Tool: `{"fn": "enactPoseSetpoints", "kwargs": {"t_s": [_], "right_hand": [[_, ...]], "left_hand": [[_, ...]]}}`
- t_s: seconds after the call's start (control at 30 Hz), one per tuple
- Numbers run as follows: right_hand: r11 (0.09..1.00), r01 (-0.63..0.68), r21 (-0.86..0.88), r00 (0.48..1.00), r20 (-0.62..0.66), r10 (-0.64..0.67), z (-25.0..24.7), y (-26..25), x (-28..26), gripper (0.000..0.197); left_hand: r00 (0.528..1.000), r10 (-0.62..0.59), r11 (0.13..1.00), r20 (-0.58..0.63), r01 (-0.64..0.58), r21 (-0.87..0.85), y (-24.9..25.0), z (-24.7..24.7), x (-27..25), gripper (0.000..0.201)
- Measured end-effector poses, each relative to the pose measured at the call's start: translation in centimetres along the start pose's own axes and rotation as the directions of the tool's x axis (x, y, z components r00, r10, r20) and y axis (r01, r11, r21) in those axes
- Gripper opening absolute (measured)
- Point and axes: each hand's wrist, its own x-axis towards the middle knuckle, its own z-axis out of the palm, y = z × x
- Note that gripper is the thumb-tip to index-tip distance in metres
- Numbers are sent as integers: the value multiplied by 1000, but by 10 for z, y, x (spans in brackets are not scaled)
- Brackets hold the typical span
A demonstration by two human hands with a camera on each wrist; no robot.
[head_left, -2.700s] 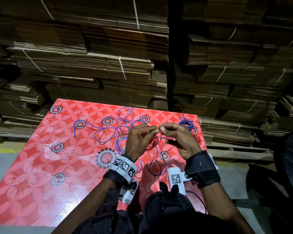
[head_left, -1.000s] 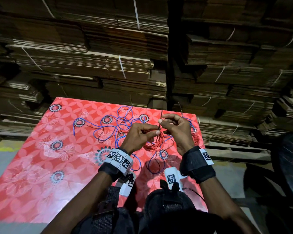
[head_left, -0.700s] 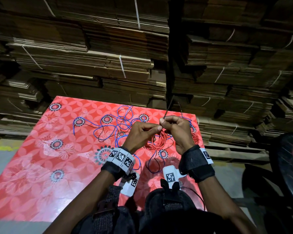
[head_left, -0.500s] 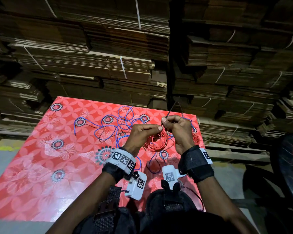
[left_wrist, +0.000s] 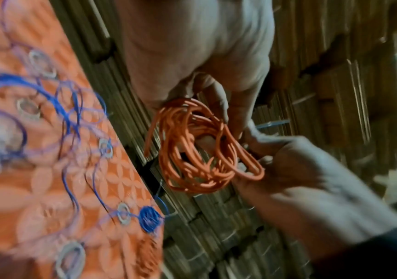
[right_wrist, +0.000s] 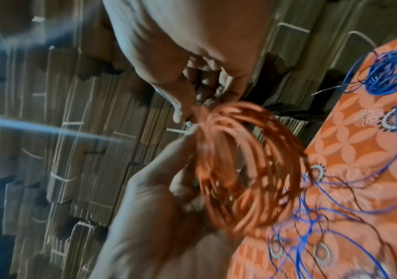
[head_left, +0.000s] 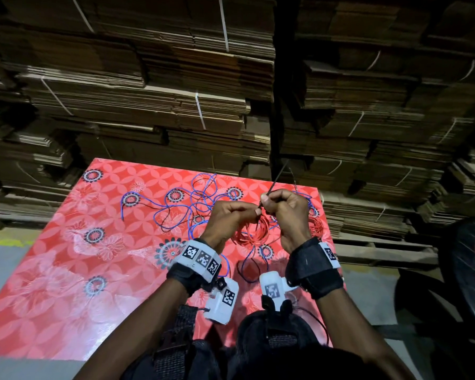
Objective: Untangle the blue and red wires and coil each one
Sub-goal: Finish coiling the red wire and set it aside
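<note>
Both hands are raised above the red floral table (head_left: 66,283), and a red wire coil (head_left: 254,233) hangs between them. My left hand (head_left: 247,213) pinches the coil's top, its loops showing plainly in the left wrist view (left_wrist: 199,151). My right hand (head_left: 272,204) grips the same coil (right_wrist: 247,169), and the wire's thin free end (head_left: 276,181) sticks up out of its fist. The blue wire (head_left: 192,200) lies in loose tangled loops on the table's far half. A small wound blue bundle (right_wrist: 393,75) sits at the table's far right corner.
Another bunch of red wire (head_left: 317,226) lies on the table right of my right hand. Strapped stacks of flat cardboard (head_left: 176,91) rise just behind the table. A dark round chair (head_left: 469,270) stands at the right, past the table's edge.
The red wire, low between my fingertips earlier, now hangs as a coil between both hands. My right hand has turned, and the free end now points up and away.
</note>
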Motion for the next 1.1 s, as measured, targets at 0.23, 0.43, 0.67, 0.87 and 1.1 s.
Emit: {"fn": "enactPoseSetpoints", "kwargs": {"t_s": [0.23,0.43,0.67,0.87,1.1], "right_hand": [[997,-78,22,996,-33,79,-15,9,7,22],[1000,-15,-2,999,-45,15,-21,11,3,23],[999,38,-33,999,-19,-39,-47,20,7,6],[985,-174,-3,975,142,173,-81,38,-12,26],[955,-285,78,956,90,278,-120,50,-15,14]], "left_hand": [[996,44,992,72,-52,118,-1,11,-1,9],[998,8,995,59,-14,96,-5,12,3,8],[995,-47,998,83,43,48,-13,34,9,11],[993,-111,986,41,115,-124,-19,50,12,4],[977,-206,960,54,213,-181,-44,73,17,12]]}}
